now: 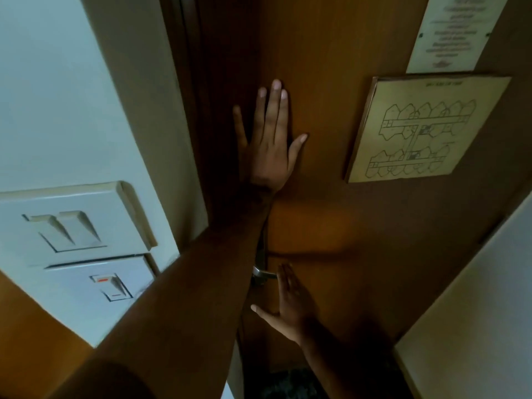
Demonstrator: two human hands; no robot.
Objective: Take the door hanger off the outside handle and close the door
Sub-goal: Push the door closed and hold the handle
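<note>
Both flat palms on wooden door (331,226)

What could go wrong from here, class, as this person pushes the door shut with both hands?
1. The left hand lies flat on the door close to its frame-side edge, so its outer fingers could get pinched if they slide toward the frame.
2. The right hand is open beside the metal handle, not gripping it; the latch may not catch.
3. No door hanger is visible, so whether it came off cannot be checked.
</note>
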